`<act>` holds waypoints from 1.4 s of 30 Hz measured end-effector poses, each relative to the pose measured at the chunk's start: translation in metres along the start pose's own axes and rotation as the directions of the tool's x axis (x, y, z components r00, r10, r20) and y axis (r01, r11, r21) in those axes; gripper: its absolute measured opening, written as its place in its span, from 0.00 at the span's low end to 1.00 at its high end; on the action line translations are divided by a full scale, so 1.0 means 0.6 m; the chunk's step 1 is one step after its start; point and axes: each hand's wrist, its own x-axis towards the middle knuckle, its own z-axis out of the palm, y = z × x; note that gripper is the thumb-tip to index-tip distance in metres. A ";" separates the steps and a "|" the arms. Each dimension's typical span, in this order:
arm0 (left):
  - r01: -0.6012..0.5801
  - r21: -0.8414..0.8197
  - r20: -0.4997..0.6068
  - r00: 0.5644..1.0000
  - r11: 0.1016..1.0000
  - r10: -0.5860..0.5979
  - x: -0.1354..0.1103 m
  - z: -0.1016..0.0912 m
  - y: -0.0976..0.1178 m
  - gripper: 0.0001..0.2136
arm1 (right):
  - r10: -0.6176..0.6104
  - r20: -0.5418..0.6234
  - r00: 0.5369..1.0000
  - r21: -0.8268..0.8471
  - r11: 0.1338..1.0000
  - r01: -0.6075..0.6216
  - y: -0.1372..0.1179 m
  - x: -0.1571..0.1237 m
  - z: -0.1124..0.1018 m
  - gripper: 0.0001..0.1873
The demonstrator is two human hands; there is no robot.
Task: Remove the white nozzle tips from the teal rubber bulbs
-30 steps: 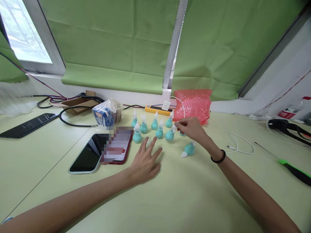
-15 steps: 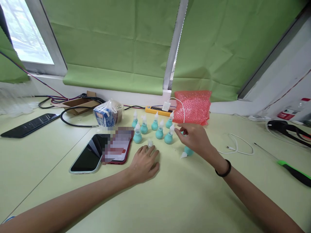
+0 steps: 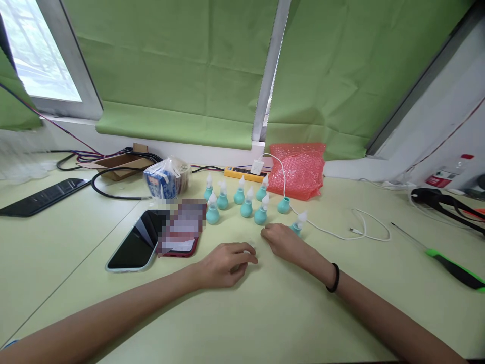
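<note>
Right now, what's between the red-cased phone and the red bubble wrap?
A cluster of pale-tipped teal bulbs stands upright there, as the head view shows.

This looks like an office or workroom. A pale table [image 3: 288,313] stands below green blinds [image 3: 170,60]; it holds a power strip [image 3: 244,174] and cables [image 3: 149,153] far back, a screwdriver [image 3: 450,267] at right.

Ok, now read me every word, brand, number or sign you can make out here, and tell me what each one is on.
No words, brands, numbers or signs can be read.
Bottle: its red label is too small and blurred to read.
Blue pack in the plastic bag: its print is too blurred to read.
Red-edged phone: its screen is partly pixelated and unreadable.
</note>
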 end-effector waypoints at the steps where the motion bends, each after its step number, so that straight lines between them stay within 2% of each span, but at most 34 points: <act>1: -0.022 0.003 0.016 1.000 1.000 0.022 0.000 0.000 0.001 0.13 | -0.013 -0.014 1.000 0.027 1.000 0.014 -0.001 0.000 -0.001 0.11; 6: -0.071 0.029 0.050 0.996 0.997 0.069 -0.002 0.001 0.003 0.16 | -0.071 -0.115 0.991 0.191 0.977 0.092 -0.023 -0.011 -0.002 0.10; 10: -0.072 0.018 0.015 0.997 0.997 0.072 -0.005 0.001 0.002 0.14 | -0.032 -0.274 0.961 0.438 0.885 0.155 -0.034 -0.021 0.007 0.16; 12: -0.065 0.014 -0.041 0.997 0.998 0.066 -0.006 0.003 0.002 0.12 | -0.026 -0.299 0.954 0.481 0.859 0.174 -0.036 -0.023 0.011 0.14; 15: -0.002 0.027 -0.161 0.987 1.000 0.006 -0.005 0.005 0.003 0.09 | -0.026 -0.297 0.955 0.505 0.844 0.180 -0.038 -0.025 0.013 0.11; 18: 0.162 0.093 -0.204 0.969 0.982 -0.141 -0.001 0.007 0.002 0.10 | 0.017 -0.314 0.949 0.589 0.787 0.181 -0.042 -0.024 0.018 0.11; 20: 0.274 0.139 -0.160 0.955 0.952 -0.252 0.002 0.009 -0.001 0.12 | 0.086 -0.319 0.944 0.685 0.709 0.167 -0.044 -0.022 0.025 0.09; 22: 0.334 0.146 -0.092 0.942 0.931 -0.323 0.004 0.010 -0.006 0.12 | 0.181 -0.288 0.940 0.791 0.598 0.127 -0.044 -0.020 0.033 0.07; 26: 0.350 0.125 -0.035 0.937 0.928 -0.349 0.004 0.012 -0.012 0.12 | 0.333 -0.167 0.928 0.939 0.342 0.046 -0.043 -0.017 0.044 0.03; 29: 0.358 0.152 -0.016 0.933 0.921 -0.360 0.004 0.011 -0.010 0.14 | 0.359 -0.162 0.919 0.967 0.242 0.076 -0.048 -0.017 0.044 0.02; 32: 0.371 0.177 0.007 0.926 0.912 -0.378 0.006 0.010 -0.007 0.13 | 0.360 -0.230 0.904 0.954 0.268 0.136 -0.056 -0.020 0.043 0.03; 38: 0.318 0.144 0.017 0.946 0.937 -0.324 0.009 0.008 -0.008 0.11 | 0.393 -0.392 0.832 0.875 0.440 0.204 -0.060 -0.024 0.038 0.05; 42: 0.322 0.132 0.020 0.945 0.937 -0.327 0.008 0.006 -0.007 0.11 | 0.361 -0.456 0.813 0.827 0.510 0.237 -0.060 -0.024 0.035 0.06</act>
